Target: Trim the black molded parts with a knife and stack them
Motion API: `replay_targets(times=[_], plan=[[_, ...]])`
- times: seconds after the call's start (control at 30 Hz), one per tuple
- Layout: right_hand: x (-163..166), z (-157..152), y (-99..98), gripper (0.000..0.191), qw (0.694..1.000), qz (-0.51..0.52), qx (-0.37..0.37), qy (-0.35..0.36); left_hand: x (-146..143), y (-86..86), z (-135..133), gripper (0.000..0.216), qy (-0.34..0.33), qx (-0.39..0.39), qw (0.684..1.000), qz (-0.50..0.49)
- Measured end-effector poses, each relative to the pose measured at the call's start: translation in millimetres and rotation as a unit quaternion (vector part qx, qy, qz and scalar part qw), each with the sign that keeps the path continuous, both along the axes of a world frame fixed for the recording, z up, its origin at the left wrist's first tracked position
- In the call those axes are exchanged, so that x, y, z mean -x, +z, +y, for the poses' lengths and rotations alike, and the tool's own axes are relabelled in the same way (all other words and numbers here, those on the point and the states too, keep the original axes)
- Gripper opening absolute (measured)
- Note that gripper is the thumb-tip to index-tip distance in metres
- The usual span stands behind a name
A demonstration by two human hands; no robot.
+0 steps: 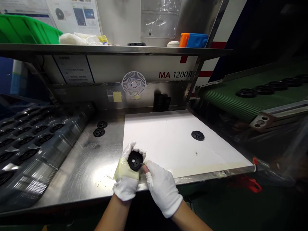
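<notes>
L hand (126, 171), gloved, clamps round a black disc (135, 160), lower ctr of frame; R hand (162, 186) by its rim, can't tell if gripping anything. Disc prob. stiff, light, bit slippery; best held by outer rim.

White fabric gloves (166, 191) are worn on the left hand (125, 168) and the right hand (160, 183), the left one partly overlaid with a pale yellow covering (122, 170), the right one leaving a thumb tip (145, 169) exposed, both forearms (115, 211) bare.
</notes>
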State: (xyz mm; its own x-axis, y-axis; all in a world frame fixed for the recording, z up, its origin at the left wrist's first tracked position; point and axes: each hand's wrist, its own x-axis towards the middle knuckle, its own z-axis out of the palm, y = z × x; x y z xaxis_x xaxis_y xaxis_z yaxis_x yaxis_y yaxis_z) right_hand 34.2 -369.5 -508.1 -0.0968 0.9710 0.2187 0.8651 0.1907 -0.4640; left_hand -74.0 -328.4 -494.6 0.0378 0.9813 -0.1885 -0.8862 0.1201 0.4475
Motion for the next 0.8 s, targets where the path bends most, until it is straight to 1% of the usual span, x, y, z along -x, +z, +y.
replay_targets(times=[0.13, 0.2, 0.27, 0.33, 0.37, 0.4, 0.43, 0.53, 0.6, 0.67, 0.7, 0.73, 0.8], plan=[[11, -6, -0.5, 0.028, 1.000, 0.025, -0.005, 0.003, -5, 0.0, 3, 0.012, 0.043, 0.004, 0.999, -0.020], [13, -6, 0.9, 0.029, 0.999, 0.032, -0.008, 0.010, -4, 1.2, 3, 0.016, 0.061, -0.006, 0.998, -0.021], [11, -4, 1.9, 0.030, 1.000, 0.022, -0.011, 0.010, -1, 2.2, 1, 0.027, 0.040, -0.014, 0.999, 0.006], [5, -2, 1.6, 0.028, 1.000, 0.012, -0.014, 0.004, 3, 2.6, -1, 0.037, -0.017, -0.003, 0.999, 0.029], [3, -1, 1.0, 0.028, 1.000, 0.008, -0.014, -0.002, 4, 2.4, -1, 0.039, -0.044, 0.004, 0.999, 0.026], [1, 0, 0.1, 0.027, 1.000, 0.005, -0.012, -0.008, 5, 1.9, -1, 0.038, -0.055, 0.006, 0.998, 0.018], [0, 0, -1.0, 0.027, 1.000, 0.003, -0.010, -0.011, 5, 0.9, 0, 0.035, -0.045, -0.001, 0.999, 0.014], [3, -4, -3.3, 0.025, 1.000, 0.002, -0.008, -0.014, 1, -3.7, 3, 0.027, 0.014, -0.032, 0.999, 0.030], [8, -8, -3.0, 0.025, 1.000, 0.011, -0.015, -0.011, -1, -6.4, 4, 0.025, 0.045, -0.049, 0.997, 0.041], [12, -11, -1.4, 0.027, 1.000, 0.023, -0.021, -0.001, -1, -6.5, 3, 0.026, 0.059, -0.062, 0.996, 0.034], [12, -11, -0.6, 0.028, 0.999, 0.025, -0.024, 0.005, 0, -5.3, 1, 0.027, 0.054, -0.063, 0.996, 0.033], [12, -10, 0.1, 0.027, 0.999, 0.025, -0.027, 0.007, 1, -3.3, -1, 0.030, 0.033, -0.057, 0.997, 0.036], [7, -8, 0.2, 0.024, 0.999, 0.022, -0.032, 0.001, 5, 1.9, -5, 0.036, -0.033, -0.021, 0.998, 0.041]])
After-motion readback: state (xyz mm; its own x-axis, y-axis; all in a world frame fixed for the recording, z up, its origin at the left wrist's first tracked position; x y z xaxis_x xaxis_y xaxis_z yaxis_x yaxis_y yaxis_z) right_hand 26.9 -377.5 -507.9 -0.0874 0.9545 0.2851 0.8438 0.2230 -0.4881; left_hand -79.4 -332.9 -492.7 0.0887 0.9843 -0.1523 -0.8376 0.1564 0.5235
